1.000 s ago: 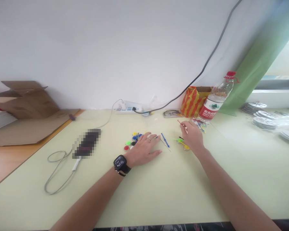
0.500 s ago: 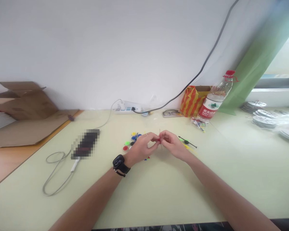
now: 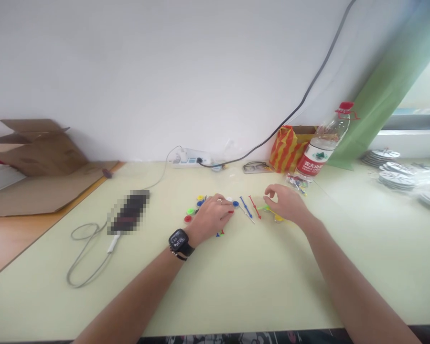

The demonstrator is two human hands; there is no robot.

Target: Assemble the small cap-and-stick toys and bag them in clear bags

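Observation:
My left hand (image 3: 210,216), with a black watch (image 3: 179,241) on its wrist, rests on the pale green table (image 3: 236,286). Its fingers are curled, and the fingertips pinch a small red piece (image 3: 231,211) beside a blue disc (image 3: 235,204). Several coloured discs (image 3: 195,206) lie just left of that hand. A blue stick (image 3: 245,205) and a red stick (image 3: 254,207) lie side by side between my hands. My right hand (image 3: 285,204) hovers with its fingers apart over green and yellow pieces (image 3: 272,212) and holds nothing.
A water bottle (image 3: 320,148), a striped bag (image 3: 285,149), a packet of small parts (image 3: 296,183), glasses (image 3: 254,167) and a power strip (image 3: 191,160) line the back. A phone with its cable (image 3: 129,217) lies left, by cardboard (image 3: 39,167). Plates (image 3: 394,172) are stacked right.
My hands were pinched together on a red piece with a stick; they have parted. The red stick now lies on the table beside the blue one, and my right hand has moved right.

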